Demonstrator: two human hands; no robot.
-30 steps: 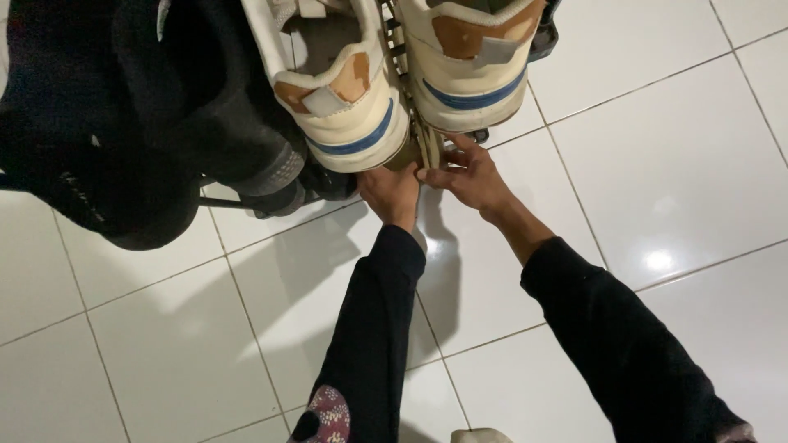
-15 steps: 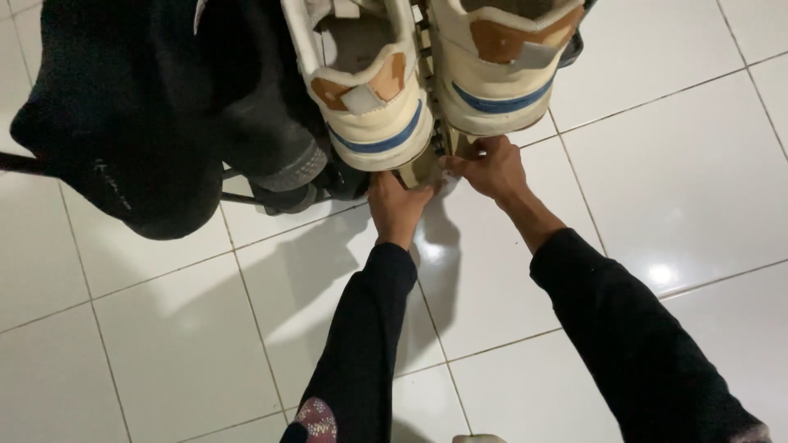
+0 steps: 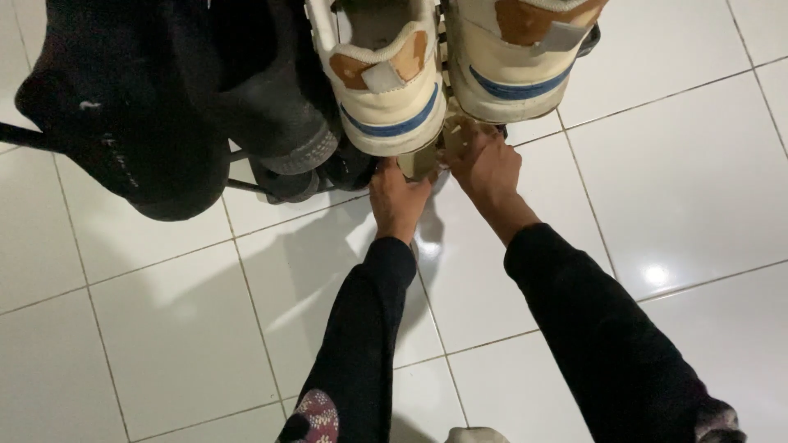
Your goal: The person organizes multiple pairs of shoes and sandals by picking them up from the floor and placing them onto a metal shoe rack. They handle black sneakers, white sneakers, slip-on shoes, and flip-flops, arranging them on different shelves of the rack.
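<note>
White tiled floor (image 3: 673, 164) fills the frame, glossy, grey grout lines, one bright light reflection at lower right. Top left: a big pile of black fabric (image 3: 123, 107) hanging over a thin dark rack bar (image 3: 16, 135), draping down to just above the floor; beside it toward the centre, a dark grey ribbed sock or cuff (image 3: 304, 143) sticks out of the pile. Top centre and top right: two cream sneakers, heels toward the camera, each with a blue stripe across the heel and tan patches. Left sneaker (image 3: 386, 90) sits just beside the black pile; right sneaker (image 3: 513, 57) is next to it, the two nearly touching. Both arms in black long sleeves reach up from the bottom edge; the left sleeve has a patterned patch (image 3: 316, 418) near the bottom. Left hand (image 3: 398, 197) is under the heel of the left sneaker, fingers up against a small tan, cardboard-like piece (image 3: 420, 160) poking out between and below the two shoes. Right hand (image 3: 488, 168) is under the heel of the right sneaker, fingers curled at the same tan piece from the other side. Fingertips of both hands are tucked under the soles, so whether either hand has actually closed on the piece or is just touching it, can't tell. Small pale object (image 3: 476, 435) at the bottom edge between the arms, cut off, unidentifiable.
</note>
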